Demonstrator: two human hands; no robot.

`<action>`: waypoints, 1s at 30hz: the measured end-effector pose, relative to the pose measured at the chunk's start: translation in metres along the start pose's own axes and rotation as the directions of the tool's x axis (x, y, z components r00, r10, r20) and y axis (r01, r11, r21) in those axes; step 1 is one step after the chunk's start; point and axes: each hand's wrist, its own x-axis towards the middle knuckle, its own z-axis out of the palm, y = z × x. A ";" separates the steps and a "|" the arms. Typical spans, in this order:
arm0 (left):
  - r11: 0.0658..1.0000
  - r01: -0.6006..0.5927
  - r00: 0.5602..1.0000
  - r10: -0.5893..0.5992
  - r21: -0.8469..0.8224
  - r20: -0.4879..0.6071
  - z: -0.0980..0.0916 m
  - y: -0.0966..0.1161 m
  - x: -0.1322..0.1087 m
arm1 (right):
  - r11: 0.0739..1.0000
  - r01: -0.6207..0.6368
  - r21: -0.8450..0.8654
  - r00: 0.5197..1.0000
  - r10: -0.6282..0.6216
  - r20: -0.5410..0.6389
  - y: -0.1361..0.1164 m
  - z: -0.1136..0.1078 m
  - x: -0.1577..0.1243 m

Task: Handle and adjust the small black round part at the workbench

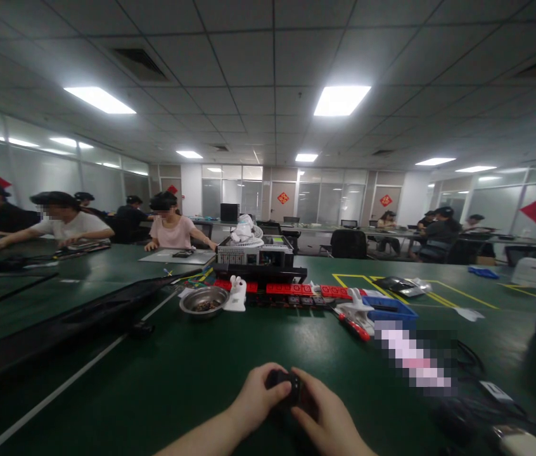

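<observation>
A small black boxy piece (293, 387) is held between my hands, low in the middle of the view over the green table. My left hand (259, 398) is closed on it from the left, with the thumb lying across its near face. My right hand (321, 405) curves around its right side, fingertips and thumb at its edge. The fingers cover part of the piece, and its exact kind cannot be made out. Beyond the hands a metal bowl (192, 306) with small parts in it stands near a white rabbit-shaped stand (236, 294).
Red trays (291, 289) lie in a row before a white-and-black machine (253, 253). To the right are a red-handled screwdriver (356, 328), a blue bin (394, 311) and black cables (470, 358). A long black panel (73, 316) lies left. Several people sit around.
</observation>
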 end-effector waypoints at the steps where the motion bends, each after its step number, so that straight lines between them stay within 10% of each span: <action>1: 0.998 -0.032 0.999 0.034 0.056 -0.028 0.001 0.003 -0.002 | 1.000 -0.017 0.001 0.999 0.017 -0.029 0.000 0.001 0.001; 11: 0.921 -0.161 0.986 0.163 0.354 0.023 0.006 0.017 -0.014 | 0.943 -0.198 0.267 0.970 0.229 -0.087 0.012 0.010 0.008; 24: 0.994 0.030 0.995 -0.040 0.104 0.089 -0.005 -0.003 0.002 | 0.997 0.077 0.024 0.997 -0.076 -0.017 -0.003 0.003 -0.001; 30: 0.944 -0.036 0.999 0.044 0.328 -0.017 0.000 0.011 -0.008 | 0.980 -0.156 0.120 0.977 0.171 -0.130 0.012 0.006 0.009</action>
